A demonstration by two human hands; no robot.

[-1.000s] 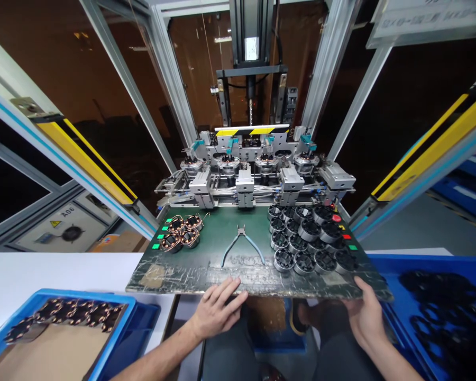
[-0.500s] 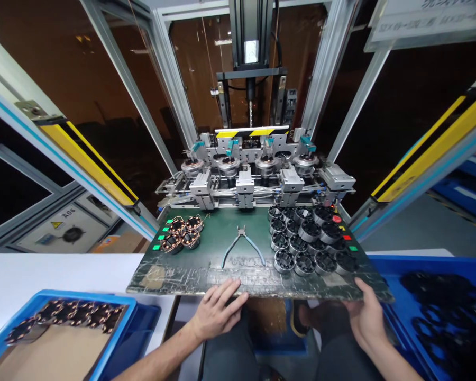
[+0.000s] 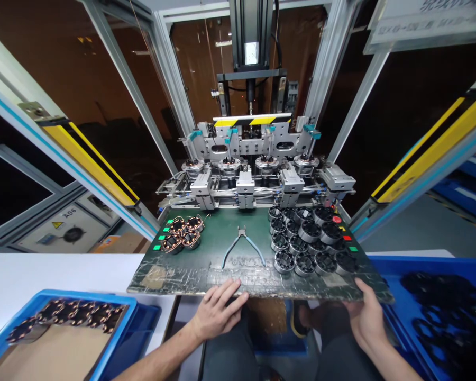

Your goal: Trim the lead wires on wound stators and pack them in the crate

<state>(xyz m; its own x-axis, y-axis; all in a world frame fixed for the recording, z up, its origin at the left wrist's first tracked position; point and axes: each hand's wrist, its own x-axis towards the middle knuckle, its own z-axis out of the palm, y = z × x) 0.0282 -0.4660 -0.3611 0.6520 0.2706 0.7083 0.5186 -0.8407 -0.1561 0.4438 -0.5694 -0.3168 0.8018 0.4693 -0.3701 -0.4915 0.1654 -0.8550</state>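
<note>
My left hand (image 3: 219, 312) lies on the front edge of the green worktable (image 3: 230, 279), fingers stretched out and holding nothing. My right hand (image 3: 365, 317) holds the table's edge near its right corner, thumb on top and the other fingers mostly hidden beneath. Blue-handled side cutters (image 3: 243, 246) rest in the middle with their handles spread. On the left sit several copper-wound stators (image 3: 181, 234). Rows of unwound black stator cores (image 3: 304, 263) stand on the right, some stacked on others.
Behind the table a winding machine (image 3: 246, 182) holds several stators under a striped crossbar (image 3: 253, 120). Wound stators and cardboard lie in a blue bin (image 3: 131, 307) at left; another blue bin (image 3: 388, 264) with black parts is at right. Yellow guards (image 3: 91, 161) flank the opening.
The machine's striped crossbar and plate have risen, and the teal-topped heads have shifted up and slightly outward above the stators. Both hands and the parts on the table stay where they were.
</note>
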